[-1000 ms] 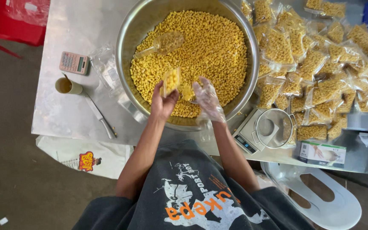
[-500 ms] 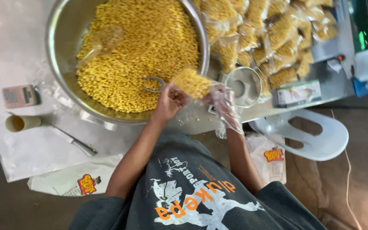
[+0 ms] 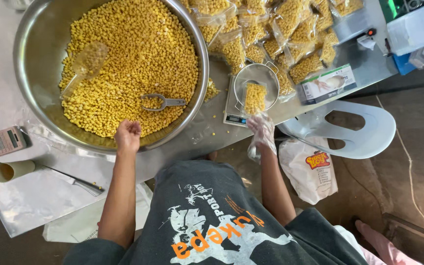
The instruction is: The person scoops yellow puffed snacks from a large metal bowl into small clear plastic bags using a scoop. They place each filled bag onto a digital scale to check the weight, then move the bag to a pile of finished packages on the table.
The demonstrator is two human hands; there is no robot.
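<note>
A big steel bowl (image 3: pixel 35 44) full of yellow corn kernels takes up the table's left side. My bare left hand (image 3: pixel 127 135) rests at its near rim, fingers curled, with nothing visible in it. My right hand (image 3: pixel 262 130), in a clear plastic glove, grips the lower end of a small clear bag of corn (image 3: pixel 254 97). The bag lies in the round metal pan (image 3: pixel 271 73) of a small digital scale (image 3: pixel 235 117) just right of the bowl.
A metal scoop (image 3: pixel 162 102) and a clear plastic scoop (image 3: pixel 87 61) lie in the corn. Several filled bags (image 3: pixel 280 29) are piled behind the scale, beside a glove box (image 3: pixel 326 83). A calculator (image 3: pixel 3 141), cup (image 3: pixel 12 170) and knife (image 3: pixel 74 180) sit left. A white chair (image 3: pixel 354 130) stands right.
The filled bag, held in my left hand over the bowl, has moved right onto the scale pan and is now in my right hand. My left hand has gone back to the bowl's rim.
</note>
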